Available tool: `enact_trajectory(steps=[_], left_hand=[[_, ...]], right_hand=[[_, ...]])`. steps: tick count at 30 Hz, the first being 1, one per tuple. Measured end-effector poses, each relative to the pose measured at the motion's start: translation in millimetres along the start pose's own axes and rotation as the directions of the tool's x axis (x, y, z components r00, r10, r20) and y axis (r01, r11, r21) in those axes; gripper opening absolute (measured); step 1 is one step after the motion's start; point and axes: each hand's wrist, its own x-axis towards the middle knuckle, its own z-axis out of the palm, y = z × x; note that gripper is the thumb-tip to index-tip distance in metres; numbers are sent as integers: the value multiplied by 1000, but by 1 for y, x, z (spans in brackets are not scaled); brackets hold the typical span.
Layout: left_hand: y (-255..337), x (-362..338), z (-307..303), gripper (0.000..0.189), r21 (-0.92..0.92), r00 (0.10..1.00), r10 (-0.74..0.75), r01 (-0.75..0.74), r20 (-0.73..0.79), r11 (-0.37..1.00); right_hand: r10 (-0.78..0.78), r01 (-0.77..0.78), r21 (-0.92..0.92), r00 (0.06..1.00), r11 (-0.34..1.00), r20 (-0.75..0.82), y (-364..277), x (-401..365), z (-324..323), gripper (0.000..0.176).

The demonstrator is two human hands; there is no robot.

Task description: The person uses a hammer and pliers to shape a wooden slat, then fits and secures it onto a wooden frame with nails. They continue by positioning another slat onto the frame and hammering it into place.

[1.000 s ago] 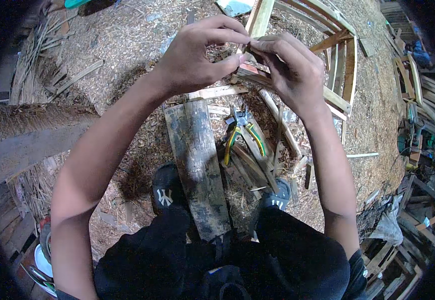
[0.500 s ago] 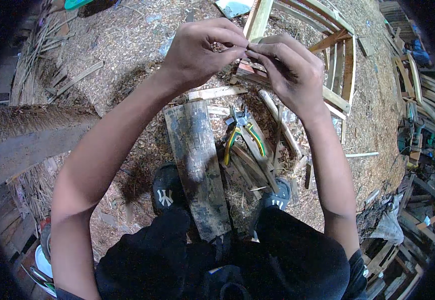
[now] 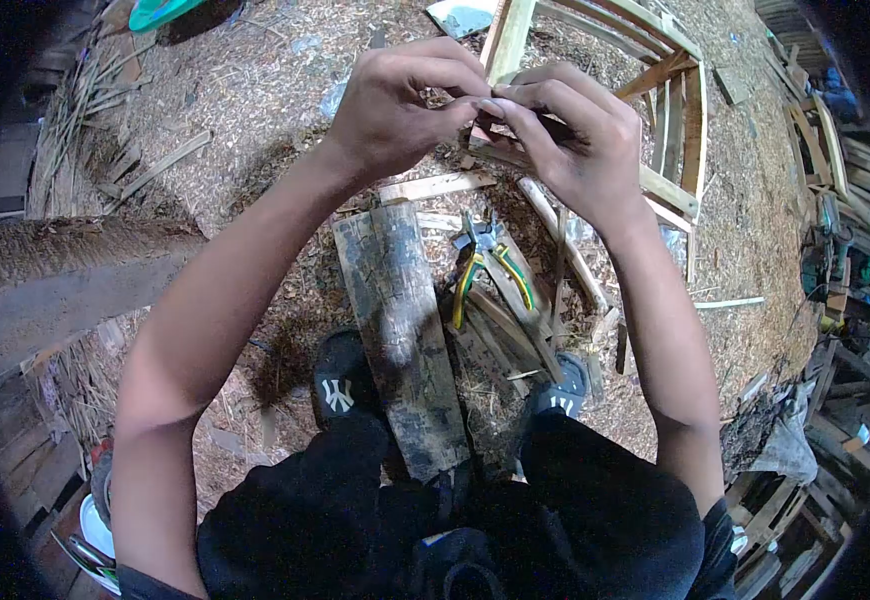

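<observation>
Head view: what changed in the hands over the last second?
The right hand curled its fingers closer against the left hand; both keep pinching something too small to tell. Pliers, plank and frame stayed put.

right hand (image 3: 575, 140) curled tighter, fingertips now closed in against left hand (image 3: 400, 100)

pliers (image 3: 477, 243) right of plank (image 3: 400, 330), frame (image 3: 696, 125) seemingly beyond

Yellow-green pliers (image 3: 485, 268), grey weathered plank (image 3: 400, 330), black shoes (image 3: 343, 385).
</observation>
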Motion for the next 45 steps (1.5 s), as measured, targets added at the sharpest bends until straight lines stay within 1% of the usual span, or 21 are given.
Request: enact_trajectory(steps=[4, 6, 9, 11, 13, 15, 17, 19, 23, 28, 30, 31, 34, 35, 37, 38, 39, 40, 41, 42, 45], left_hand=[[-1, 1, -1, 17, 44, 998, 70, -70, 8, 997], [0, 3, -1, 14, 83, 993, 116, -117, 20, 990], [3, 4, 2, 11, 135, 992, 122, -123, 14, 983], [3, 5, 3, 11, 125, 993, 115, -115, 12, 985], [-1, 4, 2, 9, 219, 989, 148, -148, 18, 964], [-1, 2, 3, 8, 216, 999, 39, -44, 30, 975], [7, 6, 5, 3, 207, 999, 38, -31, -31, 978], [18, 10, 8, 6, 240, 999, 35, -32, -9, 970], [10, 4, 11, 8, 204, 999, -8, 18, -46, 979], [22, 9, 10, 8, 188, 996, -87, 88, -13, 978], [10, 5, 9, 8, 260, 999, 21, -8, -47, 966], [13, 8, 8, 7, 294, 997, 68, -55, -34, 954], [23, 11, 8, 7, 334, 999, 34, -19, -40, 943], [20, 9, 9, 8, 298, 998, 1, 17, -60, 955], [16, 8, 9, 7, 237, 996, -49, 64, -69, 969], [13, 7, 7, 7, 245, 996, -40, 57, -76, 968], [9, 7, 5, 6, 300, 997, 71, -56, -38, 952], [6, 7, 3, 6, 348, 984, 176, -167, 6, 922], [3, 5, 2, 6, 354, 983, 183, -172, 2, 919], [2, 5, 3, 6, 330, 984, 176, -166, -1, 929], [2, 5, 4, 6, 288, 985, 170, -158, -17, 945]], right_hand=[[-16, 16, -16, 1000, 1000, -9, -5, 3, -3, 13], [-114, 119, 31, 985, 992, -127, -5, 4, -6, 12], [-119, 118, -12, 975, 993, -190, -16, -10, -26, 12], [-54, 56, 6, 983, 998, -177, -31, -30, -40, 12], [111, -107, 34, 980, 994, -166, -37, -70, -45, 12], [280, -277, 46, 958, 960, -58, -47, -112, -42, 13], [543, -550, 44, 833, 834, 106, -55, -166, -34, 13], [622, -643, 14, 745, 766, 240, -61, -204, -28, 13], [588, -604, -59, 743, 795, 320, -67, -257, -18, 14], [551, -575, -24, 769, 818, 324, -74, -260, -8, 21], [595, -588, -156, 699, 794, 397, -87, -256, -3, 32], [582, -578, -144, 712, 803, 393, -90, -255, 0, 32], [700, -681, -238, 554, 693, 451, -94, -258, 6, 42], [690, -673, -229, 569, 703, 448, -94, -257, 7, 42], [734, -715, -341, 348, 610, 583, -96, -247, 7, 63], [728, -706, -343, 354, 620, 587, -96, -240, 2, 57], [725, -699, -343, 364, 627, 584, -92, -230, -2, 57], [760, -786, -331, 254, 523, 598, -88, -222, -5, 55], [778, -856, -321, 140, 406, 612, -84, -217, -8, 54], [794, -886, -273, 156, 375, 588, -76, -228, -7, 39], [744, -831, -356, 100, 428, 660, -83, -186, -50, 37]])
